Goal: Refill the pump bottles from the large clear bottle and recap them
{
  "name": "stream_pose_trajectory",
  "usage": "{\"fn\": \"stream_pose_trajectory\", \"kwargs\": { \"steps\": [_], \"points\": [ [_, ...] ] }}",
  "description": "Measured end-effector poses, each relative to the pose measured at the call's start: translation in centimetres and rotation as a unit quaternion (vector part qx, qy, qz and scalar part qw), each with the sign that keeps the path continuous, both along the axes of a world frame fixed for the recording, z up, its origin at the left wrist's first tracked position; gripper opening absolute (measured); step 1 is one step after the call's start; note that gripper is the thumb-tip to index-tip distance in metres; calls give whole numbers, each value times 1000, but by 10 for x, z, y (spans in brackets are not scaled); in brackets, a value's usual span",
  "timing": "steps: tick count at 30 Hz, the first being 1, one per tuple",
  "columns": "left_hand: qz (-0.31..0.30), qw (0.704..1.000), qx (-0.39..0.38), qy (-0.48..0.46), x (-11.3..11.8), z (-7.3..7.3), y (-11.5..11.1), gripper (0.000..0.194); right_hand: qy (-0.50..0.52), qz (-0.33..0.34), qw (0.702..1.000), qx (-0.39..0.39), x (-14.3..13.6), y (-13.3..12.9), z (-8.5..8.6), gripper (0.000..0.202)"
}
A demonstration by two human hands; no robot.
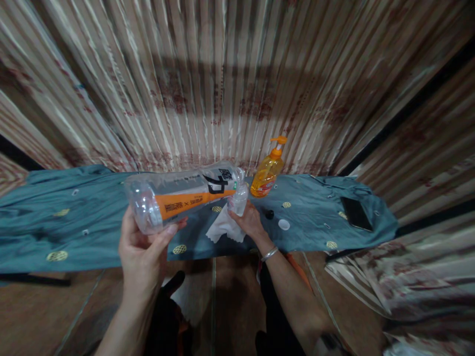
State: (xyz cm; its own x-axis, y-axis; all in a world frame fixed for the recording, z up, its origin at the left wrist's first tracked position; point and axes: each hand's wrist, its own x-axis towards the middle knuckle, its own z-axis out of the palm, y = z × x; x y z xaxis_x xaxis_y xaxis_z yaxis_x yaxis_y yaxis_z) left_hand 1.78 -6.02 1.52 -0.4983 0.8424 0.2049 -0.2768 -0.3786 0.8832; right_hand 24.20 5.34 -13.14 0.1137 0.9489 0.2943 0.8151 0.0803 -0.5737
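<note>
My left hand (148, 247) grips the base end of a large clear plastic bottle (185, 193) with a grey and orange label. The bottle lies tilted in the air, its neck to the right. Closed at the neck end, my right hand (248, 220) holds a white tissue (226, 225) that hangs down over the cloth. Tissue and fingers partly hide the bottle's mouth. Just beyond my right hand stands an orange pump bottle (266, 175), part-filled with amber liquid. A small black cap (269, 214) and a white round disc (284, 225) lie to the right of that hand.
A teal patterned cloth (111, 247) covers the narrow table. On its right end lies a dark phone (356, 213). Behind the table hangs a pleated curtain (208, 89), with dark frame bars (408, 109) at the sides. Below is a tiled floor (230, 296).
</note>
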Motion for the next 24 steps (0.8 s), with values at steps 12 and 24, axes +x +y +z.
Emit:
{"fn": "stream_pose_trajectory", "kwargs": {
  "steps": [12, 24],
  "points": [
    [-15, 1000, 9, -24, 2, 2, -1, 59, 13, -10, 1000, -21, -4, -3, 11, 45],
    [-10, 1000, 22, -11, -1, -1, 0, 61, 2, 4, 999, -40, -3, -6, 17, 48]
  ]
}}
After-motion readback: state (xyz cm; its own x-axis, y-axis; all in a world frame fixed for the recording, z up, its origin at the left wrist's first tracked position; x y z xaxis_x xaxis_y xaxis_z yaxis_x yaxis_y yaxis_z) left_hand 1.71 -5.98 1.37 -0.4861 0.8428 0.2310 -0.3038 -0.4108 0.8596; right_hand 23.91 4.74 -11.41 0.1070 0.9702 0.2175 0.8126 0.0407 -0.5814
